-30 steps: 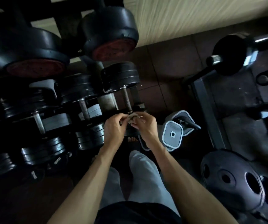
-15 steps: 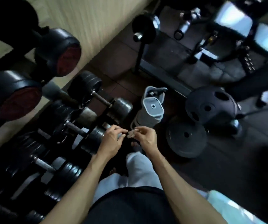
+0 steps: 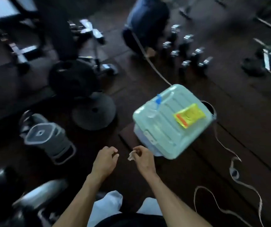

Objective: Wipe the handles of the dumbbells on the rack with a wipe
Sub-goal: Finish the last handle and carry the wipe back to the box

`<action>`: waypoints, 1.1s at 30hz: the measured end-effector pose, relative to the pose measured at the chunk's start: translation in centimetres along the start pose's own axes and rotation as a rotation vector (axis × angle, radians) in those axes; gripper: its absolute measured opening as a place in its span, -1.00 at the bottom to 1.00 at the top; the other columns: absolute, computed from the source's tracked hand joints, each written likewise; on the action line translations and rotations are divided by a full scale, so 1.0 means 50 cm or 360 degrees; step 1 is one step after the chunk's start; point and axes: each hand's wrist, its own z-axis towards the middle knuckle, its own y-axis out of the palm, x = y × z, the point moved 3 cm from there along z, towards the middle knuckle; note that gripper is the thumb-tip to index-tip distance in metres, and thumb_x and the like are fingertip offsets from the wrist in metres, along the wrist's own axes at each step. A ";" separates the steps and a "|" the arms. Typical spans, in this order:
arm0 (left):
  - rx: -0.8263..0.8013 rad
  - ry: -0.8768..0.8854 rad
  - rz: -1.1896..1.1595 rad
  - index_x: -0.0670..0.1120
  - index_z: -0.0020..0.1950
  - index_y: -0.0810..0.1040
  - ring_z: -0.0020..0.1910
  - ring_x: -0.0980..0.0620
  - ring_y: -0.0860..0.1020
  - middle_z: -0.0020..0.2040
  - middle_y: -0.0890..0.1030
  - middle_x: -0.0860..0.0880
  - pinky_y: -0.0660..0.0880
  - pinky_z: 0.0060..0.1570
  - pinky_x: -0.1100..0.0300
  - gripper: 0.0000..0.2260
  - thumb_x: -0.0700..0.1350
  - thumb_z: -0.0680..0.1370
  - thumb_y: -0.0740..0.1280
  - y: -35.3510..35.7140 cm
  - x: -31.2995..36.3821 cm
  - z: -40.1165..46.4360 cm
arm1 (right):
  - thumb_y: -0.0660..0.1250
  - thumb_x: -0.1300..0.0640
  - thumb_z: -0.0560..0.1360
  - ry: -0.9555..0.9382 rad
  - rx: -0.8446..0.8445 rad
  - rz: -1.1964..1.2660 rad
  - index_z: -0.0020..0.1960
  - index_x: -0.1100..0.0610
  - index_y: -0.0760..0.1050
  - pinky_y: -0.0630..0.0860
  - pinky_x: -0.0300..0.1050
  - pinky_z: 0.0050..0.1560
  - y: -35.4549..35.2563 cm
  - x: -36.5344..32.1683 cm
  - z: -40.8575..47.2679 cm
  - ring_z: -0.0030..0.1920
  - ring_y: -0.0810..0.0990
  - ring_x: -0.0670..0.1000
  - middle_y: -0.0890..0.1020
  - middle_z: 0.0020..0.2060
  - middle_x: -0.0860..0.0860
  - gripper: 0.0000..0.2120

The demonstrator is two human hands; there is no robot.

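Note:
My right hand (image 3: 143, 158) pinches a small crumpled wipe (image 3: 131, 156) between thumb and fingers, low in the middle of the view. My left hand (image 3: 105, 161) is just left of it, fingers loosely curled and holding nothing, a short gap from the wipe. Only a blurred dumbbell end (image 3: 38, 195) shows at the lower left; the rack itself is out of view. Several small chrome dumbbells (image 3: 187, 51) stand on the floor at the far upper right.
A pale green lidded plastic box (image 3: 164, 128) with a yellow packet (image 3: 189, 115) on it sits just right of my hands. Weight plates (image 3: 94, 110), a grey adjustable dumbbell (image 3: 46, 136), benches, loose straps (image 3: 233, 171) and another person (image 3: 146, 22) are around.
My view has swung right, away from the dumbbell rack toward the open floor and the green box. My hands have parted; the wipe stays in my right hand only.

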 end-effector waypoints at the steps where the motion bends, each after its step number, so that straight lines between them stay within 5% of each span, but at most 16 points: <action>1: -0.0077 0.0092 0.0032 -0.08 0.20 0.60 0.09 -0.04 0.56 0.08 0.57 -0.07 0.49 0.14 0.09 -0.78 -0.07 0.58 0.34 0.040 0.072 0.015 | 0.36 0.30 0.49 0.0059 0.0114 0.0052 0.05 0.20 0.66 0.51 -0.23 0.02 -0.066 0.045 -0.003 -0.09 0.65 -0.06 0.70 -0.19 0.00 -0.83; 8: -0.0461 0.0547 0.0193 -0.10 0.10 0.62 0.06 -0.08 0.60 0.02 0.64 -0.08 0.52 0.06 0.07 -0.81 -0.07 0.54 0.32 0.340 0.492 0.018 | 0.34 0.33 0.48 0.0389 0.0642 0.0266 -0.02 0.23 0.65 0.55 -0.23 -0.05 -0.439 0.338 -0.069 -0.19 0.65 -0.13 0.68 -0.26 -0.03 -0.86; 12: -0.0591 0.0610 0.0269 -0.07 0.17 0.59 0.14 -0.09 0.56 0.10 0.62 -0.07 0.46 0.13 0.10 -0.79 -0.05 0.58 0.30 0.485 0.697 -0.017 | 0.30 0.40 0.48 0.0511 0.0809 0.0299 -0.05 0.26 0.62 0.42 -0.47 -0.22 -0.637 0.464 -0.105 -0.31 0.56 -0.36 0.55 -0.41 -0.14 -0.85; 14: -0.0622 0.0620 0.0300 -0.06 0.15 0.60 0.12 -0.09 0.57 0.08 0.62 -0.07 0.48 0.11 0.11 -0.80 -0.05 0.57 0.31 0.531 0.773 -0.022 | 0.30 0.40 0.50 0.0551 0.0873 0.0287 -0.04 0.24 0.62 0.40 -0.48 -0.22 -0.716 0.503 -0.109 -0.32 0.55 -0.29 0.49 -0.40 -0.15 -0.84; 25: -0.0645 0.0698 0.0441 -0.05 0.14 0.60 0.12 -0.07 0.57 0.10 0.61 -0.06 0.41 -0.03 0.19 -0.80 -0.05 0.57 0.30 0.682 1.057 0.169 | 0.34 0.32 0.51 0.0657 0.0932 0.0234 0.03 0.18 0.64 0.40 -0.49 -0.22 -0.952 0.649 0.102 -0.26 0.52 -0.16 0.55 -0.24 -0.10 -0.85; 28: -0.0635 0.0705 0.0438 -0.07 0.14 0.60 0.12 -0.09 0.57 0.09 0.61 -0.09 0.46 0.04 0.13 -0.80 -0.05 0.56 0.31 0.704 1.135 0.259 | 0.35 0.27 0.53 0.0678 0.0866 0.0182 0.07 0.14 0.64 0.40 -0.49 -0.23 -1.007 0.670 0.204 -0.16 0.53 -0.12 0.60 -0.09 0.00 -0.84; 33: -0.0588 0.0641 0.0397 -0.10 0.16 0.59 0.13 -0.15 0.57 0.10 0.61 -0.13 0.49 0.08 0.06 -0.78 -0.07 0.57 0.30 0.709 1.253 0.396 | 0.32 0.30 0.53 0.0610 0.0822 0.0157 0.02 0.15 0.63 0.40 -0.51 -0.24 -1.123 0.658 0.370 -0.24 0.53 -0.19 0.56 -0.12 -0.01 -0.84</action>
